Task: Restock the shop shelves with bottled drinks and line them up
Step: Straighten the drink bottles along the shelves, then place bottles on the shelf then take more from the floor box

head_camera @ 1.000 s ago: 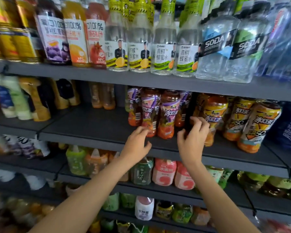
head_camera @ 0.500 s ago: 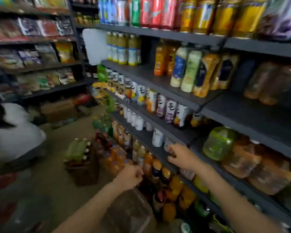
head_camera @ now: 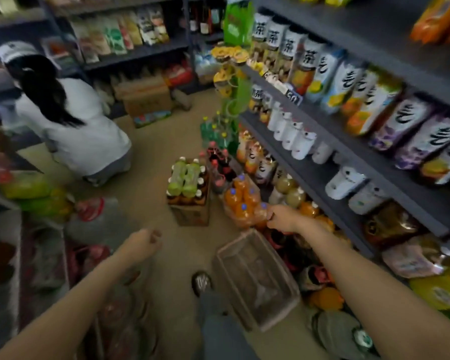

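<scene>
2 hands (head_camera: 143,242), 2 green btls (head_camera: 183,178), 1 basket (head_camera: 257,279).

Showing matt grey shelving (head_camera: 330,141); glossy plastic orange bottles (head_camera: 240,201); matt cardboard box (head_camera: 190,213); translucent plastic crate (head_camera: 255,276).

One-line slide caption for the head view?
Mid-restock in a shop aisle: both hands, left hand and right hand, empty, reaching toward floor stock of orange drink bottles beside the shelves.

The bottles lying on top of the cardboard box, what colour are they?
Light green with white caps, seen from the head camera.
</scene>
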`<state>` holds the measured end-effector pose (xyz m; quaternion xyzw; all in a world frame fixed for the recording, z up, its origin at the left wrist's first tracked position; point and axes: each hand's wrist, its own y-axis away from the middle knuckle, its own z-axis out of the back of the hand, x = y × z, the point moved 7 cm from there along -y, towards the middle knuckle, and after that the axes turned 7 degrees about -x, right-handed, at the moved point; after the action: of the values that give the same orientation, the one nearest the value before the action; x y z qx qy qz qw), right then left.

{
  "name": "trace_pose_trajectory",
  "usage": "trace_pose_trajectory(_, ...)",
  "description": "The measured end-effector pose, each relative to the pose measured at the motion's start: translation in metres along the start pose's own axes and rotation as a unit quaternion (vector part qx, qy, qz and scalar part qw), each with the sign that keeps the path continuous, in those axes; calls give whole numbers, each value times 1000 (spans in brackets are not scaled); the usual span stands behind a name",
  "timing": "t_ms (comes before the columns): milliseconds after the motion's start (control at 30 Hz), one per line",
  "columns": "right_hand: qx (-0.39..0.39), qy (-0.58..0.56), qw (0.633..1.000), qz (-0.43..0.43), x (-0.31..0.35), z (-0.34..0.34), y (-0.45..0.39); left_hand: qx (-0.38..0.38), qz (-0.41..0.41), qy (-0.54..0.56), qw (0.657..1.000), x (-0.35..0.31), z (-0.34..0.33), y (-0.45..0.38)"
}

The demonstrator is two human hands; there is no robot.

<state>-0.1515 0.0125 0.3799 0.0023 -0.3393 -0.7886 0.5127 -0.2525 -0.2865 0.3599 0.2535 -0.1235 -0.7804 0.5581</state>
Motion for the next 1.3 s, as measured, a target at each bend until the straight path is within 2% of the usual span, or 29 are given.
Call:
trace_pose_trajectory(67,1,6,1000,4,13,-10,-66,16,-13,3,1000,2,10,-38)
trace_pose_trajectory(133,19,10,999,-37,15,-27,-139,30,-17,9,999,7,18,-85)
trace_pose_trajectory(267,46,-72,994,-74,57,-45,-264,35,18,43,998,28,32,-197)
trace_pose_trajectory(400,46,-73,995,-54,100,-58,-360,46,58,76,994,40,42,-291)
trace_pose_trajectory(467,38,-101,992,-58,117,-65,-399,50,51,101,992,42,42,-327)
trace_pose_trajectory(567,36,-129,985,-110,126,-87,-451,43,59,138,988,57,37,-367)
trace_pose_trajectory(700,34,-161,963,-214,120,-129,-494,28,106,200,974,88,18,-405)
trace_pose_trajectory(800,23,-189,947,-258,114,-150,-510,6,148,252,956,114,0,-422)
trace_pose_trajectory(933,27,-291,902,-319,106,-164,-520,13,176,283,943,132,-25,-436)
trace_pose_trajectory(1067,19,-309,883,-351,97,-162,-515,18,211,327,921,129,-35,-450)
trace_pose_trajectory(1133,11,-343,869,-357,92,-154,-507,20,193,347,917,117,-32,-459)
trace_pose_trajectory(1200,-15,-372,865,-336,90,-136,-498,46,176,400,898,98,-28,-465)
trace_pose_trajectory(1300,-49,-352,905,-234,104,-98,-491,132,179,512,830,68,-28,-470)
